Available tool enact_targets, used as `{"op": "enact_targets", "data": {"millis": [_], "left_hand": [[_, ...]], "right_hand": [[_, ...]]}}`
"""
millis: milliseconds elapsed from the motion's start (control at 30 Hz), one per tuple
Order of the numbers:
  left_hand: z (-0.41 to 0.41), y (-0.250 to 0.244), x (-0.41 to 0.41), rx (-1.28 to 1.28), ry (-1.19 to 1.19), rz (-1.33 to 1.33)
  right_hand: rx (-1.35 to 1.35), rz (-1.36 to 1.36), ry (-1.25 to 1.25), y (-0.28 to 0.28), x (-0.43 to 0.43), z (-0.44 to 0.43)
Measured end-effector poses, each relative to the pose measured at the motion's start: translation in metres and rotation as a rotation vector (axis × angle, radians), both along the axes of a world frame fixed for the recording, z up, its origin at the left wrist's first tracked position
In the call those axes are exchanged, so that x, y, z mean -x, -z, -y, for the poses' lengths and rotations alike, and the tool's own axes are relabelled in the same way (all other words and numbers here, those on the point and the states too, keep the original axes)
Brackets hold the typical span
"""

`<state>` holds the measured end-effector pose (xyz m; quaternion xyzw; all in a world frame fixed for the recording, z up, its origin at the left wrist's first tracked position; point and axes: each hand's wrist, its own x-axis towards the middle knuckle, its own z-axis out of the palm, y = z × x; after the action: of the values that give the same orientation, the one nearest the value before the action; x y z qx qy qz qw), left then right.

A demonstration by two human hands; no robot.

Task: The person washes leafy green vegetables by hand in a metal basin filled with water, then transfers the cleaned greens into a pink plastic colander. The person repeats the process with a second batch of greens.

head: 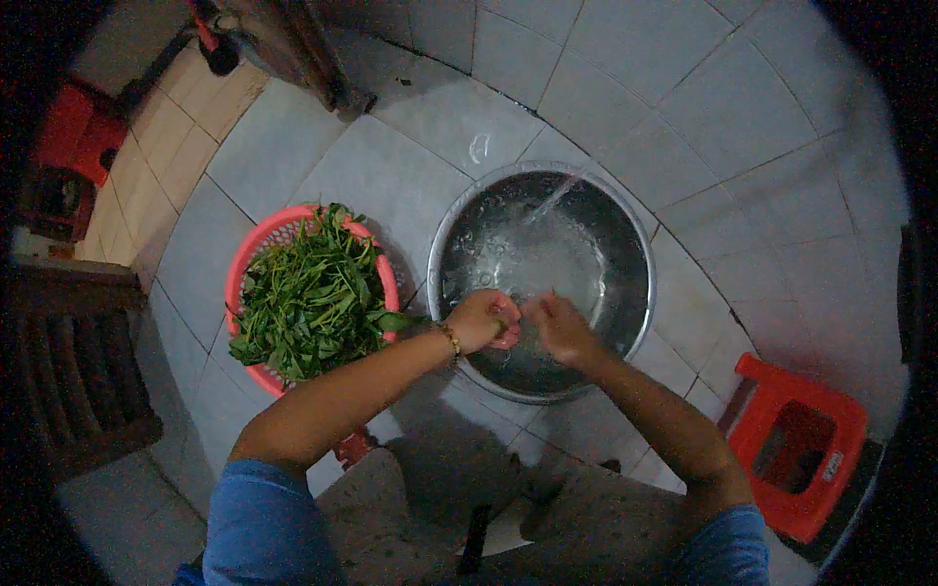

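Observation:
A round metal basin (434,253) holds water, and a thin stream of water (553,199) falls into its far side. Over the near part of the basin, my left hand (480,320) has its fingers curled, with a bracelet (451,341) at the wrist. A small greenish patch shows at its palm, too unclear to name. My right hand (566,329) is just to its right, blurred, with fingers bent toward the left hand; whether it holds anything is unclear. Left of the basin, a pink plastic basket (236,282) is heaped with leafy green stems (311,293), some reaching over its rim.
Basin and basket stand on a grey tiled floor (410,165), close to a tiled wall (703,132). A red plastic stool (806,469) is at the right. Dark slatted wooden furniture (88,373) stands at the left, with another wooden piece (293,51) at the upper left.

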<state>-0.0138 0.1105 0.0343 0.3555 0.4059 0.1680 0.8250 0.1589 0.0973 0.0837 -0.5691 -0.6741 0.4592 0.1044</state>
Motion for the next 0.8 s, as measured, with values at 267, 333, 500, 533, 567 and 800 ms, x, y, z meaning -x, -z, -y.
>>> {"op": "enact_targets", "data": {"millis": [267,333,500,533,567,800], "left_hand": [[-0.006,-0.047,-0.031,0.217,-0.518,0.167],[-0.008,-0.021,-0.024,0.159,-0.563,0.058],[-0.022,-0.082,0.001,0.111,-0.535,0.107],[-0.029,-0.083,0.018,0.028,-0.429,0.088],[-0.030,-0.105,0.030,-0.015,-0.464,-0.020],[-0.038,-0.128,0.146,-1.339,-0.128,-1.027]], "right_hand": [[0.065,-0.373,0.293,0.011,0.029,-0.011],[-0.148,-0.457,0.257,0.033,0.041,-0.005],[-0.107,-0.670,0.324,-0.057,0.031,-0.003],[-0.150,-0.577,0.268,-0.089,0.021,-0.007],[-0.181,-0.510,0.209,-0.126,0.015,-0.008],[-1.331,-0.500,0.379,-0.379,-0.062,-0.069]]}}
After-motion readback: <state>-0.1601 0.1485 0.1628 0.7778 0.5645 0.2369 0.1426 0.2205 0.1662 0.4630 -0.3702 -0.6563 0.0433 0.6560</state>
